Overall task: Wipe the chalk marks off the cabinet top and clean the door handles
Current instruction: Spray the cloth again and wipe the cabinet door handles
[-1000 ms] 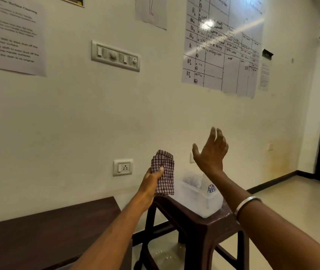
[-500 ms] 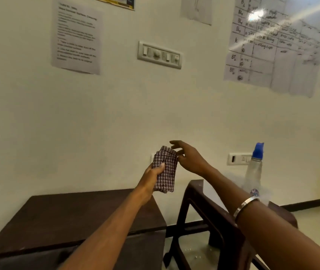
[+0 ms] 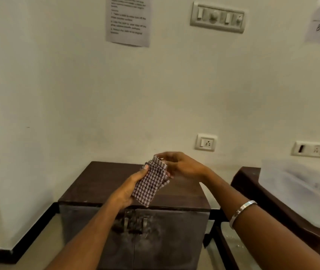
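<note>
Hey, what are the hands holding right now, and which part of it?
Both hold one folded red-and-white checked cloth. The left hand grips its lower left side, thumb on the front; the right hand pinches its top edge.

Soft, even, warm light fills the room; both hands (image 3: 182, 165) look slightly motion-blurred, faint shadows lie below them, and edges beyond them bow.
</note>
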